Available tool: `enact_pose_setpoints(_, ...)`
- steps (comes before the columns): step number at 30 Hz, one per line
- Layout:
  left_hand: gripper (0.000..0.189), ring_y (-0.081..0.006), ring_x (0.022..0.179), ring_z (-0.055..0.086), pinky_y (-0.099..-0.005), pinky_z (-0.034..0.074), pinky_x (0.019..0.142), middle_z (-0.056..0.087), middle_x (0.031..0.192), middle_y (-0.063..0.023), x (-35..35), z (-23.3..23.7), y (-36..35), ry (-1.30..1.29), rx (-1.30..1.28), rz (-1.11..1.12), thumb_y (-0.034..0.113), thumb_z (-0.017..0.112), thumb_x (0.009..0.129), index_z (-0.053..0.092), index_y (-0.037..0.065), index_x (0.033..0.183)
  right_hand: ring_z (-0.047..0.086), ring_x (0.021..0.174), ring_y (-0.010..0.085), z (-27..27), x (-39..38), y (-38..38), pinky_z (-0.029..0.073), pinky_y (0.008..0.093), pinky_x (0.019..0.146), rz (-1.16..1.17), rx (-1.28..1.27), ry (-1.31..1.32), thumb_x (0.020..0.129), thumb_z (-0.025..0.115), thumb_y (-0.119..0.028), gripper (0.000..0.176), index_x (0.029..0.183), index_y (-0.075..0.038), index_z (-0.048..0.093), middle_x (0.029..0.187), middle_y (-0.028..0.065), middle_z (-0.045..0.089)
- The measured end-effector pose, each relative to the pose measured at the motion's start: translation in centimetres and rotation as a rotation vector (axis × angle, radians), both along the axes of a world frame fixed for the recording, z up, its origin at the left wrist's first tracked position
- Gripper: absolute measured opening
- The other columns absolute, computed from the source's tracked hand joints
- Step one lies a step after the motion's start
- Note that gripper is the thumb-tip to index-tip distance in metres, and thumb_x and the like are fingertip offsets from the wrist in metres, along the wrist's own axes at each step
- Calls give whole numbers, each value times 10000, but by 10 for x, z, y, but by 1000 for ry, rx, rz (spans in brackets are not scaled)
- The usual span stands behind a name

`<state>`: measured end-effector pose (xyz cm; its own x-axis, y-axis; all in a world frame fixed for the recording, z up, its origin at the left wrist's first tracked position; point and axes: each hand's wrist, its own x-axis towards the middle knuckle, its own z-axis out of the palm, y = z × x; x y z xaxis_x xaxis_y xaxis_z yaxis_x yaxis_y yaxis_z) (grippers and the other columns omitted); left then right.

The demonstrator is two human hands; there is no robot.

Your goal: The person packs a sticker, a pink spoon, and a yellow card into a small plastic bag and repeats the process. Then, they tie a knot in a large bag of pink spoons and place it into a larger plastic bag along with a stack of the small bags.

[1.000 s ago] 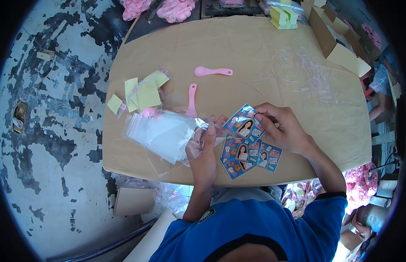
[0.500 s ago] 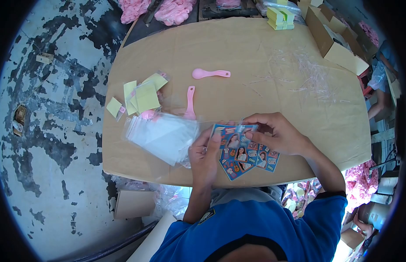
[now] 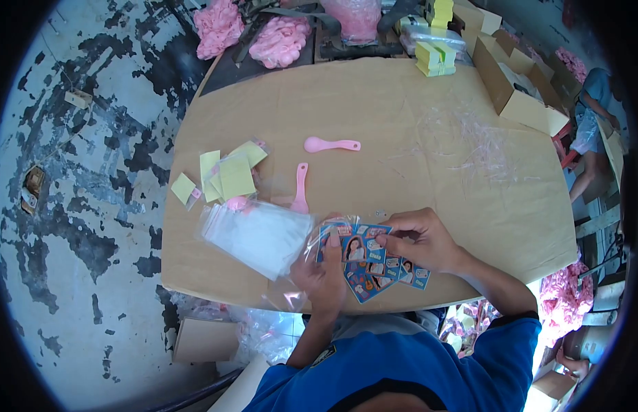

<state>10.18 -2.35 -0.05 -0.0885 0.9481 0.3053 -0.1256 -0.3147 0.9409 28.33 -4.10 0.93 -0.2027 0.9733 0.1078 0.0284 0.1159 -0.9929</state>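
Note:
Between both hands is a blue printed photo card (image 3: 356, 248), seemingly within or behind a clear plastic bag whose shiny film shows by the left fingers. My left hand (image 3: 326, 271) is closed on the card and bag from the left, thumb on top. My right hand (image 3: 428, 240) pinches the card's right edge. Under it, more blue cards (image 3: 363, 283) lie fanned on the table. A pile of clear plastic bags (image 3: 257, 237) rests just left of my left hand. Farther off lie a pink spoon (image 3: 332, 145) and another pink spoon (image 3: 301, 189), its bowl near the bags.
Yellow paper pieces in small packets (image 3: 229, 175) lie at the left of the brown-covered table (image 3: 374, 103). Thin clear strips (image 3: 480, 141) are scattered at right. Yellow stacks (image 3: 435, 58) and an open carton (image 3: 521, 82) stand at the far right. Another person (image 3: 593, 117) is at the right edge.
The view has tilted, so the table appears lower. The card between my hands now faces up more clearly, and the plastic film around my left hand has shifted.

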Motion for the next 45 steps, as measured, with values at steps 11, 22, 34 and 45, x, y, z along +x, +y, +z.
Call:
enact_pose_setpoints(11, 222, -185, 1007, 670, -304, 528, 906, 695, 1133, -162, -6, -14, 2, -196, -115, -309, 23, 651, 924, 660, -81, 1120, 663, 736, 69, -3, 1, 0, 530, 238, 631, -101, 121, -118, 921, 650, -34, 162, 1072, 9, 693, 817, 67, 704)
enact_pose_setpoints(22, 522, -318, 1411, 359, -482, 329, 1131, 453, 1452, -240, 3, -5, 0, -64, 91, -566, 48, 643, 917, 434, 14, 1394, 597, 816, 87, -9, 2, -1, 491, 262, 753, 211, -111, 5, 936, 649, -78, 194, 1116, -13, 682, 909, 82, 673)
enact_pose_setpoints(34, 505, -374, 1364, 402, -507, 307, 1132, 618, 1225, -165, -9, -31, 19, -186, 453, -828, 70, 715, 824, 440, 73, 1248, 590, 684, 145, -14, 20, 17, 465, 299, 660, 398, 162, -184, 928, 668, -169, 157, 959, -16, 688, 776, 73, 633)
enact_pose_setpoints(45, 584, -376, 1270, 508, -525, 372, 1103, 577, 1249, -227, -60, -20, 24, -630, 229, -319, 91, 745, 806, 395, 105, 1273, 616, 961, 316, -34, -4, 163, 523, 447, 864, -181, 721, -1300, 937, 583, -195, 335, 1202, 10, 596, 1075, 175, 604)
